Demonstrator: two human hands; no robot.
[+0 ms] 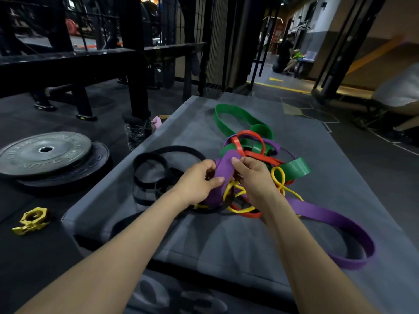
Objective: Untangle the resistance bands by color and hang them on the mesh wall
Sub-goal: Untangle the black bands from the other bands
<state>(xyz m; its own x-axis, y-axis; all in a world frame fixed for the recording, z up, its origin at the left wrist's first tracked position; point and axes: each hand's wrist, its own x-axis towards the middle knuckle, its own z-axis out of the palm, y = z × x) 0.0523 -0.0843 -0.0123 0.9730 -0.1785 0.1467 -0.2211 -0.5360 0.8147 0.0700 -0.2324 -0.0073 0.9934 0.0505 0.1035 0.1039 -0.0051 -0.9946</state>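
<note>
— Gripping the purple band [223, 175], both hands are at the middle of the tangle: the left hand [199, 180] has its fingers and thumb curled round the wide strip low down, and the right hand [254, 175] pinches the same strip higher up between thumb and fingertips.

— Where does the rest of the pile lie?

— On the grey padded mat [181, 223]. The purple band runs out to the right in a long loop. The green band [229, 112] stretches toward the far end, the red band [251, 141] crosses over it, and the thin yellow band [278, 177] coils beneath the right hand. The black bands [149, 171] lie looped just left of the left hand.

— And the mesh wall [217, 46]?

— Upright beyond the far end of the mat, well apart from the bands. Weight plates [45, 152] and a yellow barbell collar [31, 220] sit on the floor to the left.
</note>
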